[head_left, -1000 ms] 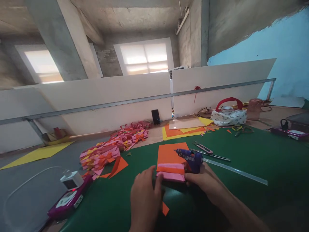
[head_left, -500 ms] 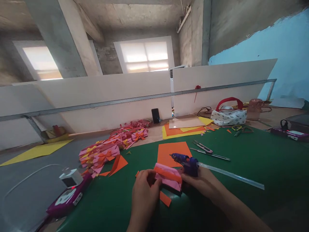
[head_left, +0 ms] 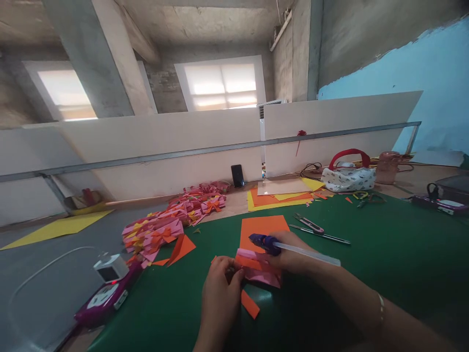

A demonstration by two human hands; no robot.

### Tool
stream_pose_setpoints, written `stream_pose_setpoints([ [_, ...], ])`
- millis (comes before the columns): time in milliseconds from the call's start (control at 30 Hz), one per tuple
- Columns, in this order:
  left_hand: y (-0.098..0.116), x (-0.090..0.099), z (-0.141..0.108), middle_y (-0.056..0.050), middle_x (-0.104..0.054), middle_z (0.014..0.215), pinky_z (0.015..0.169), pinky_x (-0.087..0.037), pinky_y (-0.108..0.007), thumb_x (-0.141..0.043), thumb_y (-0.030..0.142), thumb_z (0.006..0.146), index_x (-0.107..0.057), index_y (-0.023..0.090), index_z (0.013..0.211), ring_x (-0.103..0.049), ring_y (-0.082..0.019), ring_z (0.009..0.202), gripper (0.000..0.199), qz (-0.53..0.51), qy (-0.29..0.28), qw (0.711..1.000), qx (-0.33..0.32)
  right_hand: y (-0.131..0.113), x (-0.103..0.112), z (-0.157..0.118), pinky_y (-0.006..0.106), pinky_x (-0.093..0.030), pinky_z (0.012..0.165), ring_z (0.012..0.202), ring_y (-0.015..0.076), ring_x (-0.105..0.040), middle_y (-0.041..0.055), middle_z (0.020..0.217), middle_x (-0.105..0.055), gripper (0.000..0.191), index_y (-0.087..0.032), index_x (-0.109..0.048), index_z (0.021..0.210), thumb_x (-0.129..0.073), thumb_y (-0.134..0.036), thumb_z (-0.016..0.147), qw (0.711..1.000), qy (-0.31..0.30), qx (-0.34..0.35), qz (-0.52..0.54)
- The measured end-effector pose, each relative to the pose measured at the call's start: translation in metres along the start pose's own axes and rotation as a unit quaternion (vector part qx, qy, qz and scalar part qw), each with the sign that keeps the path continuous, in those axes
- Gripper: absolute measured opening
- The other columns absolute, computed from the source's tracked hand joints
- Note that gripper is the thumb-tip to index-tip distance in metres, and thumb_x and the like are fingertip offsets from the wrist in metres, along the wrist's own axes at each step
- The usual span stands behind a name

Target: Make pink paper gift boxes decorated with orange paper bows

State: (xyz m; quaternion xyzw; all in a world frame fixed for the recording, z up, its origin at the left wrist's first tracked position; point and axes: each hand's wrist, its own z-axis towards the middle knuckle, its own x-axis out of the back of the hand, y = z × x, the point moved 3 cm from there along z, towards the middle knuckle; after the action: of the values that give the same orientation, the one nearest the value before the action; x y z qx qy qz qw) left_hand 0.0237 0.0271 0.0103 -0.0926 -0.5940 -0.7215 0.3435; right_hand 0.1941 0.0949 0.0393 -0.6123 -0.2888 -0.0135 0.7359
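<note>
My left hand pinches the left end of a folded pink paper piece with an orange strip lying across it. A blue glue gun is in my right hand, its nozzle pointing left and a clear glue stick sticking out of its back. The fingers of that hand also reach down over the right side of the pink paper. Just behind lies an orange paper sheet, partly covered by the hand and gun. A small orange paper strip rests on the green mat in front.
Finished pink and orange paper bows are heaped at left. A craft knife and a pen lie to the right. A purple power strip with a white charger stands at the left; a phone leans at the back.
My right hand has turned the glue gun and moved over the pink paper, fingers now on its right side. The glue stick has swung left. My left hand has barely moved.
</note>
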Motion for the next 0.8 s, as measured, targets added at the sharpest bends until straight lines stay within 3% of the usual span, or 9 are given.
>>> stream_pose_setpoints([
  [167,0.001,-0.001,-0.001,-0.003,-0.057,0.078,0.069,-0.044,-0.032,-0.051,0.025,0.074,-0.053,0.021,0.064,-0.058,-0.021,0.075,0.011,0.009,0.000,1.000,-0.018,0.001,0.000,0.016,0.019,-0.032,0.047,0.051,0.0085,-0.042,-0.0045,0.054,-0.054,0.018,-0.016,-0.068,0.068,-0.074,-0.028,0.055,0.993,-0.077,0.023,-0.084],
  [367,-0.001,-0.002,0.000,-0.003,-0.056,0.074,0.066,-0.042,-0.030,-0.051,0.024,0.074,-0.052,0.021,0.062,-0.057,-0.020,0.072,0.012,0.011,0.000,1.000,-0.020,-0.004,-0.006,0.019,0.019,-0.036,0.050,0.056,0.0096,-0.045,-0.0027,0.063,-0.060,0.028,-0.018,-0.071,0.085,-0.072,-0.032,0.060,0.988,-0.118,0.074,-0.067],
  [533,-0.006,-0.005,0.001,-0.002,-0.056,0.077,0.067,-0.043,-0.030,-0.048,0.023,0.075,-0.051,0.021,0.065,-0.057,-0.020,0.074,0.011,0.021,-0.010,1.000,-0.016,-0.007,-0.009,0.020,0.017,-0.033,0.047,0.054,0.0068,-0.041,-0.0030,0.063,-0.056,0.029,-0.013,-0.069,0.086,-0.068,-0.034,0.066,0.980,-0.178,0.058,-0.062],
  [633,-0.007,-0.006,0.000,-0.003,-0.056,0.079,0.069,-0.043,-0.031,-0.047,0.023,0.076,-0.050,0.021,0.066,-0.057,-0.020,0.076,0.010,0.035,-0.009,0.999,-0.011,-0.007,-0.010,0.019,0.016,-0.035,0.050,0.057,0.0071,-0.044,-0.0018,0.069,-0.058,0.030,-0.014,-0.068,0.089,-0.067,-0.035,0.068,0.981,-0.178,0.061,-0.055],
  [800,0.001,-0.004,0.001,-0.006,-0.057,0.084,0.072,-0.043,-0.032,-0.045,0.024,0.079,-0.055,0.019,0.077,-0.056,-0.021,0.081,0.012,0.084,0.011,0.996,-0.013,-0.003,-0.009,0.016,0.017,-0.031,0.044,0.051,0.0067,-0.040,-0.0031,0.060,-0.055,0.025,-0.015,-0.069,0.084,-0.065,-0.036,0.070,0.986,-0.136,0.028,-0.097],
])
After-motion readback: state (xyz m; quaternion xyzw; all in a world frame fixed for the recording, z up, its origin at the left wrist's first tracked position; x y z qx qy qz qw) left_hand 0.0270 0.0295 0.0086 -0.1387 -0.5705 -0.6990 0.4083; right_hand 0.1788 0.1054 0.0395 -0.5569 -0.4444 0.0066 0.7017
